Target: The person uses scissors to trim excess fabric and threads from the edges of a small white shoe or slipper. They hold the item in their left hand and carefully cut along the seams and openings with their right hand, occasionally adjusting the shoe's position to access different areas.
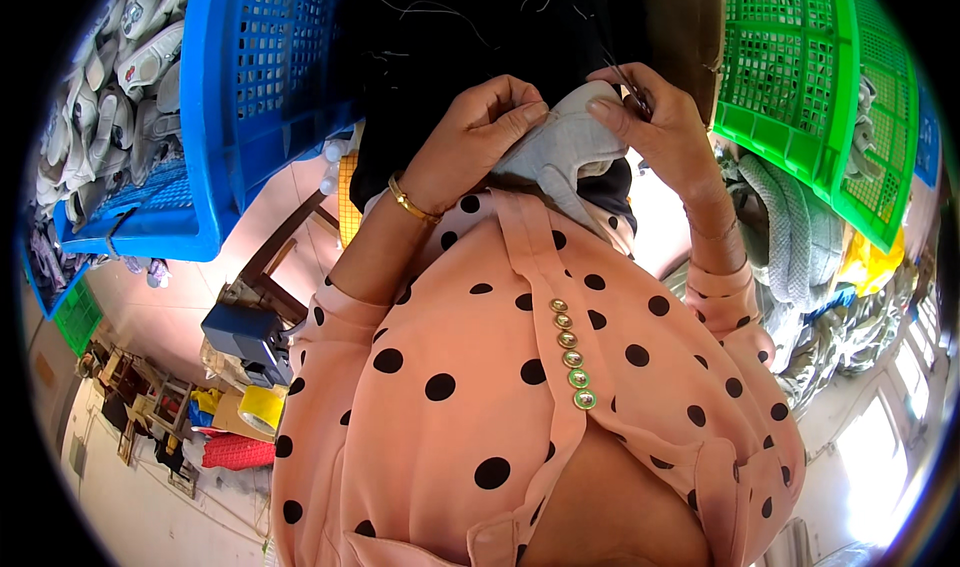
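A light grey fabric shoe upper [560, 137] lies across my lap, held up between both hands. My left hand [482, 132] is closed, with thumb and forefinger pinching the upper's left edge. On its other side my right hand [660, 132] presses the thumb onto the fabric. That same hand also has small dark metal thread snips [634, 95] tucked in its fingers, their points away from me. The fingers partly cover the snips, so I cannot tell how far their blades are apart. Loose white threads [435, 12] lie on the dark cloth beyond my hands.
A blue plastic basket [215, 117] stands at the left, beside a heap of grey and white shoe pieces [125, 97]. Green baskets [780, 77] stand at the right, above grey fabric [790, 232] and a yellow bag [875, 262]. A yellow tape roll [262, 407] is at lower left.
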`<control>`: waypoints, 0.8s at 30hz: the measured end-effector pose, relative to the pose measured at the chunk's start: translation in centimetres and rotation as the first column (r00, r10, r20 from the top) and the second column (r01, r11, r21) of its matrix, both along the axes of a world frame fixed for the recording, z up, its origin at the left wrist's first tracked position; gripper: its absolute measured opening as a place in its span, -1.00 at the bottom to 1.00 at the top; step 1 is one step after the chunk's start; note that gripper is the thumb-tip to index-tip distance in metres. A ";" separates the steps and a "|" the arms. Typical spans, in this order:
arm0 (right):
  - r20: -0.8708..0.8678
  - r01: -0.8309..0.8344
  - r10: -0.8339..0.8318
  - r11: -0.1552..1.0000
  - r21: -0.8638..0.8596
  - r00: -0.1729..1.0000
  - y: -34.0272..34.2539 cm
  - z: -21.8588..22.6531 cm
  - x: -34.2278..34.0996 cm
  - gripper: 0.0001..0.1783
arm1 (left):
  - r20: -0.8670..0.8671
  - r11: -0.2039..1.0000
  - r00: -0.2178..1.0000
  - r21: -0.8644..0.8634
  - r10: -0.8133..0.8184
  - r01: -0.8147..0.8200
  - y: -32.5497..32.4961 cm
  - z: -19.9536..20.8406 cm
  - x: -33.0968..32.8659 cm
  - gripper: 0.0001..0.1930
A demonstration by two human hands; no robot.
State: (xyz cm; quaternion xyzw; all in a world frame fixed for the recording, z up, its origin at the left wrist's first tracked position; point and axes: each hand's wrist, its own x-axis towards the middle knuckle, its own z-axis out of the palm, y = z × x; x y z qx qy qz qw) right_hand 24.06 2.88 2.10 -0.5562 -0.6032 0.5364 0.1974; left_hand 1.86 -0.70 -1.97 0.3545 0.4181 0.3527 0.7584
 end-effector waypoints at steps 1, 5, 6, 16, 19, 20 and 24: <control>0.008 0.007 -0.007 1.000 -0.002 1.000 -0.1 0.0 0.0 -0.48 | 0.001 0.999 0.999 -0.002 0.036 -0.036 0.0 0.1 0.1 -0.86; 0.015 0.026 -0.026 1.000 -0.012 1.000 -0.1 -0.1 0.2 -0.48 | -0.038 0.990 0.993 0.089 0.116 -0.112 -0.6 0.6 0.8 -0.86; 0.005 0.022 -0.022 1.000 -0.009 1.000 -0.1 -0.2 0.1 -0.48 | -0.059 0.984 0.991 0.135 0.121 -0.112 -0.8 0.5 0.9 -0.86; 0.044 0.003 -0.003 1.000 0.007 0.999 -0.2 0.6 -0.3 -0.46 | -0.179 0.993 0.984 0.113 -0.018 0.039 -0.2 0.6 0.2 -0.91; 0.091 -0.006 0.005 1.000 0.015 0.996 -0.3 0.7 -0.3 -0.46 | -0.032 1.000 0.999 0.017 0.011 -0.010 0.1 0.5 -0.1 -0.91; 0.084 -0.004 0.002 1.000 0.028 0.996 -0.4 0.6 -0.2 -0.46 | -0.036 0.999 0.999 0.012 0.035 -0.035 0.1 0.8 0.1 -0.91; 0.059 0.000 -0.002 0.999 0.037 0.998 -0.4 0.2 0.0 -0.45 | -0.038 0.987 0.989 0.090 0.140 -0.136 -0.5 1.3 0.9 -0.91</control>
